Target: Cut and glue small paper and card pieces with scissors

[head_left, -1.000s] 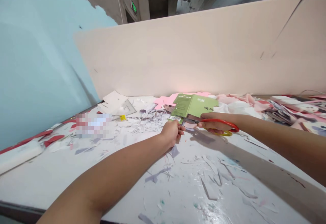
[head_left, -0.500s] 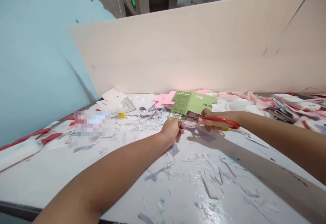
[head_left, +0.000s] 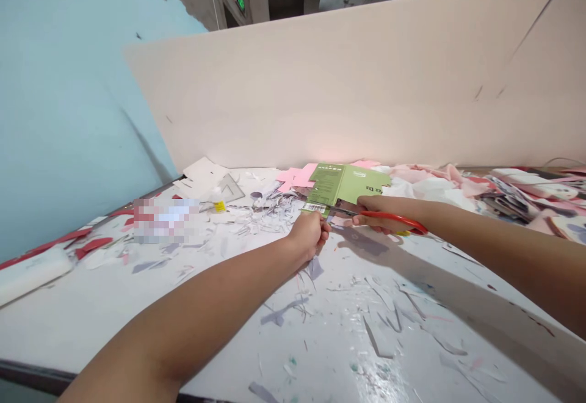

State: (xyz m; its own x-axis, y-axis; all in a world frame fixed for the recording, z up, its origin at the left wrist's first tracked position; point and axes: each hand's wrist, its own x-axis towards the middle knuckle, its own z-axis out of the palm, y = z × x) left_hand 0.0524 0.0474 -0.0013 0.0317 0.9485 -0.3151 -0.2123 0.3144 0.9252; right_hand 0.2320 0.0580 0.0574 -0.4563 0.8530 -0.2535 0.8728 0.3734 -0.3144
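Stretched forward over a white surface (head_left: 91,305), the left hand (head_left: 310,232) pinches the lower edge of a green card (head_left: 326,184); the right hand (head_left: 375,215) grips red-handled scissors (head_left: 409,220), blades pointing left.

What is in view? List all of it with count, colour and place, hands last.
Scissors: one pair, red and yellow handles, right hand
Printed card: one, green, at the left hand and blades
Pink paper: several pieces, pink, behind the card
Scraps: many, mostly white and lilac, across the table
Set square: one, greyish, back left
Label: one, yellow, below the set square
Red pieces: several, red, far left
Mixed pile: uncounted, pink and white, back right
Table: one, white, below everything
Panels: two visible, beige, behind the table
Wall: one, light blue, left
Lit sign: one, green, upper left
Blurred patch: one, unreadable, left
Hands: two, left and right, centre
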